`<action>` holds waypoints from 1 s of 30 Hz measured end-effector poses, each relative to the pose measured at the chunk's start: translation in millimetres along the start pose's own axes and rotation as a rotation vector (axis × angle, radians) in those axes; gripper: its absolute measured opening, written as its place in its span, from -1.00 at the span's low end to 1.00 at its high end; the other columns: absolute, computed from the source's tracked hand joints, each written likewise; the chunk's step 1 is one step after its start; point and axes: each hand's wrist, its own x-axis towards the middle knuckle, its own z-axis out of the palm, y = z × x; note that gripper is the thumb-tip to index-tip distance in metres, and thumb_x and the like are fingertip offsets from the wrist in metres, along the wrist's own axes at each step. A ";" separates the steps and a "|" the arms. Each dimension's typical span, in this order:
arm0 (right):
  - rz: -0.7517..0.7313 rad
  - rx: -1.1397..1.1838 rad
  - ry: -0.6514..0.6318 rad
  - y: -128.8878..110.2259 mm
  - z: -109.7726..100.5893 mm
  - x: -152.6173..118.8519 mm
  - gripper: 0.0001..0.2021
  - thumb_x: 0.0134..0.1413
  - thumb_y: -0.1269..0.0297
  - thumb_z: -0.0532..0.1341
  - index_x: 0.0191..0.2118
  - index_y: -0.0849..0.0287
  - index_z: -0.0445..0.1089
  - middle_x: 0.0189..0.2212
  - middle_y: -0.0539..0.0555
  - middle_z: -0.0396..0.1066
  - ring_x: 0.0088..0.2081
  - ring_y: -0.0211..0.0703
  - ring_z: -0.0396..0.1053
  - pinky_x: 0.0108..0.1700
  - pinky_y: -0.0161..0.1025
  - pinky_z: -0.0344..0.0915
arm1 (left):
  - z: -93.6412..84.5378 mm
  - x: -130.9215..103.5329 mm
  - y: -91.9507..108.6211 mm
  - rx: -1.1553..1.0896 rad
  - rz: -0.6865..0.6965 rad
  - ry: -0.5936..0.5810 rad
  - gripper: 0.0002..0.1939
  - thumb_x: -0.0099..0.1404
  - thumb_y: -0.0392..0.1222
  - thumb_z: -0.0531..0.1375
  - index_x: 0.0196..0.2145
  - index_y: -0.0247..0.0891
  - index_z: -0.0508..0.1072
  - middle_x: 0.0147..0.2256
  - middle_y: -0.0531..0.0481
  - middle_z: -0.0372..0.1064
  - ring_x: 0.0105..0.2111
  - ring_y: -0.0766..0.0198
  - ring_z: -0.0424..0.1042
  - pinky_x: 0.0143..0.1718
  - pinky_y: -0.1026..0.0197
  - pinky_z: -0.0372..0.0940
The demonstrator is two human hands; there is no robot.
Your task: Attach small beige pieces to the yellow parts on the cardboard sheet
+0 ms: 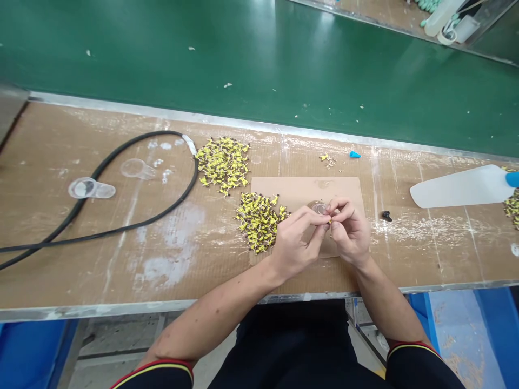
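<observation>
Over a flat cardboard sheet (304,186), my left hand (298,240) and my right hand (349,231) meet, thumbs and forefingers pinched together. Between the fingertips is a tiny yellow piece (330,221), mostly hidden. Just behind the fingers sits a small clear round dish (317,207), partly covered by them. A pile of small yellow and dark figures (257,221) lies left of my left hand, partly on the sheet. Farther back and to the left is a second pile of such figures (224,163).
A black cable (133,141) loops across the left, near clear plastic scoops (91,188). Behind the sheet lie a blue cap (354,154) and small scraps (330,162). To the right are a black piece (386,216) and a white bottle (462,188). A green belt (243,70) runs behind.
</observation>
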 end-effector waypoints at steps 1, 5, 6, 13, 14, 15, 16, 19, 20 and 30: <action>-0.001 -0.014 0.004 0.7 1.3 -0.8 -0.93 0.25 0.35 0.20 -0.28 0.05 0.30 -0.24 0.06 0.37 -0.19 -0.14 0.45 -0.15 -0.10 0.48 | 0.4 -0.2 0.2 0.005 -0.006 0.001 -0.87 0.36 -0.42 0.24 -0.23 -0.22 0.52 -0.33 -0.05 0.57 -0.30 0.26 0.57 -0.30 0.24 0.45; -0.014 -0.054 0.029 4.6 4.9 -2.5 -0.93 0.25 0.37 0.20 -0.27 0.05 0.30 -0.25 0.05 0.37 -0.20 -0.15 0.45 -0.16 -0.12 0.48 | 2.8 -1.0 0.9 0.030 -0.020 -0.012 -0.88 0.37 -0.41 0.22 -0.24 -0.23 0.51 -0.35 -0.05 0.56 -0.31 0.26 0.56 -0.31 0.24 0.44; -0.018 -0.053 0.027 4.9 3.9 -1.7 -0.93 0.25 0.38 0.20 -0.26 0.06 0.31 -0.25 0.05 0.38 -0.20 -0.16 0.45 -0.15 -0.12 0.48 | 2.6 -0.1 1.1 0.027 -0.027 -0.024 -0.88 0.37 -0.41 0.23 -0.24 -0.24 0.52 -0.36 -0.05 0.56 -0.32 0.26 0.56 -0.31 0.25 0.43; 0.008 -0.043 0.209 -7.3 -40.0 12.9 -0.89 0.25 0.24 0.25 -0.14 0.05 0.47 -0.15 0.07 0.43 -0.34 -0.21 0.44 -0.41 -0.23 0.37 | -50.6 35.3 -26.0 0.284 -0.101 0.077 -0.92 0.38 -0.28 0.27 -0.23 -0.20 0.59 -0.30 0.00 0.59 -0.33 0.28 0.52 -0.22 0.21 0.41; -0.015 -0.081 0.283 -8.1 -47.4 14.7 -0.92 0.24 0.26 0.26 -0.18 0.07 0.49 -0.18 0.07 0.44 -0.36 -0.22 0.42 -0.43 -0.24 0.34 | -66.8 41.6 -36.4 0.369 -0.131 0.147 -0.92 0.36 -0.27 0.27 -0.24 -0.20 0.60 -0.28 -0.02 0.58 -0.28 0.25 0.52 -0.21 0.19 0.41; -0.034 -0.124 0.322 -8.0 -53.5 16.1 -0.95 0.23 0.30 0.27 -0.24 0.09 0.50 -0.25 0.06 0.45 -0.38 -0.22 0.39 -0.45 -0.25 0.29 | -83.6 46.9 -47.4 0.458 -0.180 0.201 -0.92 0.35 -0.28 0.27 -0.25 -0.21 0.60 -0.26 -0.04 0.57 -0.22 0.21 0.52 -0.16 0.16 0.42; -0.054 -0.161 0.349 -7.4 -58.2 17.1 -0.92 0.23 0.31 0.27 -0.29 0.10 0.51 -0.31 0.05 0.45 -0.40 -0.21 0.38 -0.47 -0.25 0.25 | -99.8 50.8 -58.0 0.553 -0.227 0.231 -0.93 0.31 -0.29 0.28 -0.28 -0.22 0.60 -0.26 -0.04 0.55 -0.19 0.18 0.51 -0.08 0.10 0.42; -0.088 -0.313 0.310 -4.7 -65.8 17.1 -0.89 0.24 0.30 0.28 -0.33 0.10 0.52 -0.38 0.04 0.48 -0.38 -0.17 0.41 -0.42 -0.21 0.26 | -134.7 55.6 -79.6 0.782 -0.361 0.289 -0.84 0.22 -0.34 0.32 -0.21 -0.28 0.59 -0.17 -0.13 0.47 -0.13 0.10 0.47 0.05 -0.04 0.39; -0.083 -0.367 0.284 -3.9 -67.9 16.6 -0.91 0.24 0.30 0.29 -0.31 0.08 0.52 -0.36 0.03 0.49 -0.37 -0.15 0.43 -0.39 -0.19 0.30 | -139.8 55.8 -81.4 0.814 -0.350 0.334 -0.74 0.20 -0.36 0.32 -0.12 -0.29 0.57 -0.11 -0.16 0.43 -0.15 0.11 0.46 0.04 -0.03 0.39; 0.250 -0.740 -0.525 8.7 -104.0 20.0 -0.83 0.28 0.18 0.24 -0.16 0.03 0.59 -0.24 0.07 0.58 -0.29 -0.09 0.54 -0.24 -0.14 0.43 | -102.8 46.5 -39.1 0.681 -0.031 -0.501 -0.80 0.38 -0.17 0.20 -0.09 -0.27 0.51 -0.08 -0.16 0.47 -0.02 0.03 0.44 0.06 -0.03 0.33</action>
